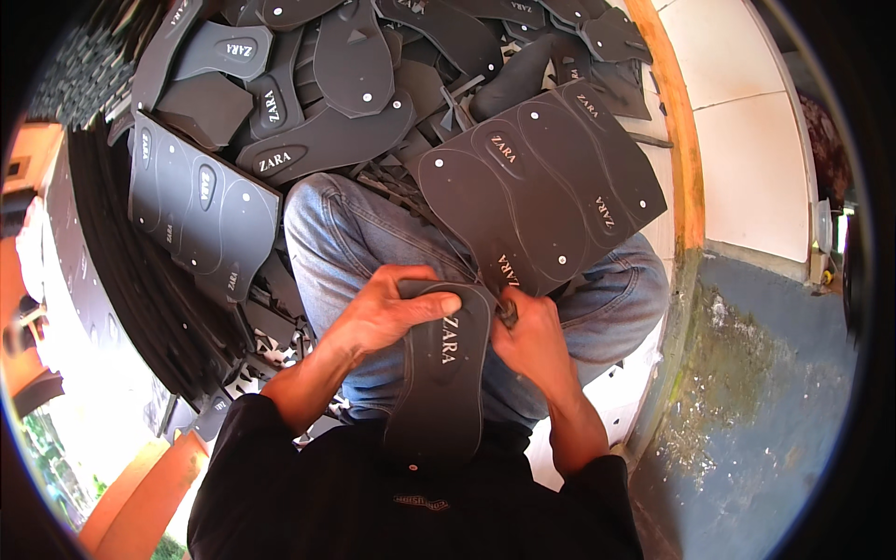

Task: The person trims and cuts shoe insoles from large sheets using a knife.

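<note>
My left hand grips the heel end of a black foam shoe sole, thumb on top and fingers beneath. White lettering and a thin outline mark the sole, which lies lengthwise toward my chest. My right hand is closed on a small dark-handled tool at the sole's right edge; its thin tip points away from me, and its exact kind is mostly hidden by my fingers. Just beyond, a black foam sheet printed with several sole outlines rests over my right knee.
Cut soles and scraps are heaped in front of my crossed legs. Another printed sheet leans at the left, beside a long row of stacked dark sheets. On the right run a wooden edge strip and a stained blue-grey floor.
</note>
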